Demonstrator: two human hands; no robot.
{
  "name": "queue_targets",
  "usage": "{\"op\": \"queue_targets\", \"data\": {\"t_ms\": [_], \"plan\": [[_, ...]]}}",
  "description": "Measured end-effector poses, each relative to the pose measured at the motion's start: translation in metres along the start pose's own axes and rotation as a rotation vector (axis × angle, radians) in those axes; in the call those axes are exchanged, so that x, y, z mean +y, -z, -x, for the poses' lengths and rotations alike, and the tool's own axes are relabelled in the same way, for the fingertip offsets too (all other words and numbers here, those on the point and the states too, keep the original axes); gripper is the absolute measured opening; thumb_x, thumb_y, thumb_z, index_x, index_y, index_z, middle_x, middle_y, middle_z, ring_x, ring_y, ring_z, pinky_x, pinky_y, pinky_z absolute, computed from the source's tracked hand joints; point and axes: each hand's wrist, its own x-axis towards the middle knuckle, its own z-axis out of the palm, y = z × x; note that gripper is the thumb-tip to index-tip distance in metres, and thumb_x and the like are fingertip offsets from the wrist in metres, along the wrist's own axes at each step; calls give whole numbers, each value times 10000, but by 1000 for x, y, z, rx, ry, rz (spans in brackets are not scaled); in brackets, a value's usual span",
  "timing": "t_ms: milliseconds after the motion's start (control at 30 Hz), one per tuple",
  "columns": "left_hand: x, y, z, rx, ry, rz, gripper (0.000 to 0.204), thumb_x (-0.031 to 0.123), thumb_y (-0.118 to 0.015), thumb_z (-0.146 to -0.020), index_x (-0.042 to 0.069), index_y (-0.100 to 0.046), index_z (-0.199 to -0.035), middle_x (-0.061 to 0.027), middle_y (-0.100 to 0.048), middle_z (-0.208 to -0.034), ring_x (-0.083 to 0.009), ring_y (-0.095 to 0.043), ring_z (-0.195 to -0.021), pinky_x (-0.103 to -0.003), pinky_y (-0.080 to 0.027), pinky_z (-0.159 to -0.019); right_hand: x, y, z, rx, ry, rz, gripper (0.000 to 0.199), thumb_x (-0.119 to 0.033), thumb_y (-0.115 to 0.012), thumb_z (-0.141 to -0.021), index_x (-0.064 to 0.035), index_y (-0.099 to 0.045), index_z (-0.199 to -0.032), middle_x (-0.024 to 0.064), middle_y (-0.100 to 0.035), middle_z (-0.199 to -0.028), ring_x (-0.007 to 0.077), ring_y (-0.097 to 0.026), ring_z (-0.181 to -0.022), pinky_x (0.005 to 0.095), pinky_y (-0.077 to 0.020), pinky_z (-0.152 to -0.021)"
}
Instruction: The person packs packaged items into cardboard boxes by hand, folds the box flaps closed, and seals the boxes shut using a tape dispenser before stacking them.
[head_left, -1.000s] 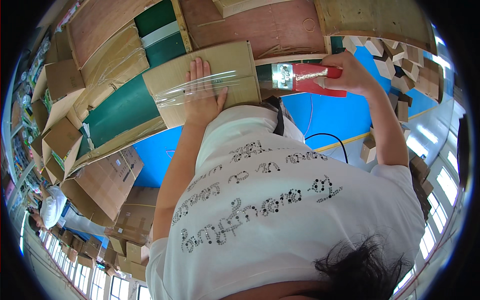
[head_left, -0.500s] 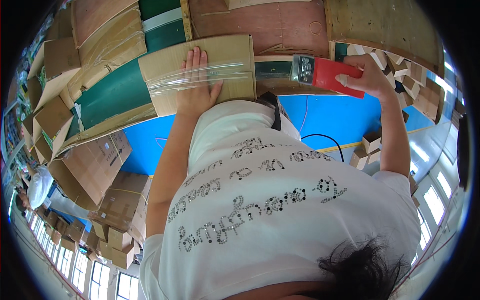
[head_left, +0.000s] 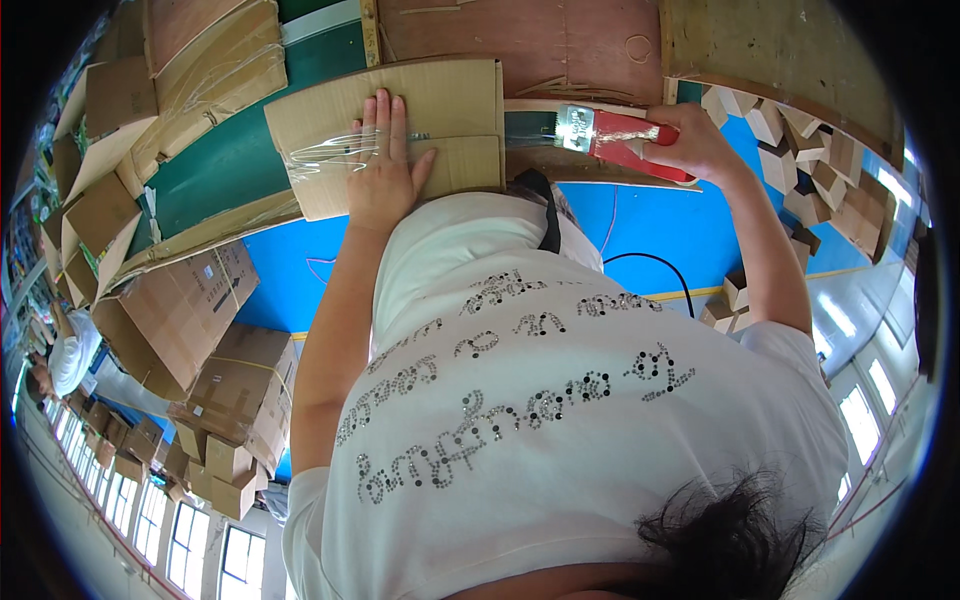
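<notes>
A closed brown cardboard box [head_left: 450,95] lies on the workbench in front of my body. My left hand [head_left: 388,185] rests flat on its top, fingers stretched out and pointing away from me. Clear packing tape [head_left: 325,155] runs across the box under that hand, wrinkled and shiny on the left part. To the right of the box, my right hand [head_left: 695,145] grips a red tape dispenser [head_left: 622,138]. Its clear, toothed front end points left at the box, with a short gap between. Whether a strand of tape spans that gap is hard to make out.
Flattened cardboard [head_left: 225,90] lies on the green bench top [head_left: 215,170] at the left. Open cartons [head_left: 175,325] stand beside the bench on that side. Small boxes [head_left: 780,165] are heaped at the right over a blue floor [head_left: 640,225]. Another person [head_left: 75,350] is at the far left.
My right hand has brought the tape dispenser left, closer to the box, and tilted it. The tape on the box's right part now looks flatter. My left hand stays on the box, which shifted slightly.
</notes>
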Motion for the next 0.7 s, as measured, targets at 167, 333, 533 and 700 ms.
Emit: {"op": "queue_targets", "data": {"t_ms": [167, 333, 533, 700], "plan": [[-1, 4, 0, -7, -1, -35, 766, 452, -500, -925, 4, -232, -1486, -185, -233, -1548, -330, -220, -1436, -470, -201, -1150, 1, -15, -20, -7, 48, 49, 387, -346, -734, -766, 11, -683, -906, 117, -652, -696, 186, -593, -615, 316, -481, -605], [-3, 5, 1, -20, -12, -46, 760, 451, -486, -931, 1, -228, -1487, -192, -228, -1547, -332, -213, -1438, -467, -193, -1154, -8, -34, -37, 39, 83, 109, 400, -385, -720, -766, -4, -682, -883, 137, -652, -694, 220, -609, -614, 347, -482, -609], [-12, 15, 10, -202, -145, -100, 812, 448, -539, -903, 0, -203, -1491, -203, -171, -1560, -323, -156, -1455, -453, -157, -1173, -17, -29, -33, 50, 103, 168, 408, -408, -705, -756, -10, -677, -839, 158, -646, -696, 279, -627, -650, 383, -491, -646], [-14, 13, 14, -186, -149, -22, 821, 442, -557, -894, 0, -204, -1489, -203, -163, -1560, -326, -148, -1455, -460, -160, -1176, -23, -27, -28, -3, 5, 163, 417, -419, -704, -758, -7, -670, -811, 168, -636, -716, 294, -617, -644, 396, -490, -643]]}}
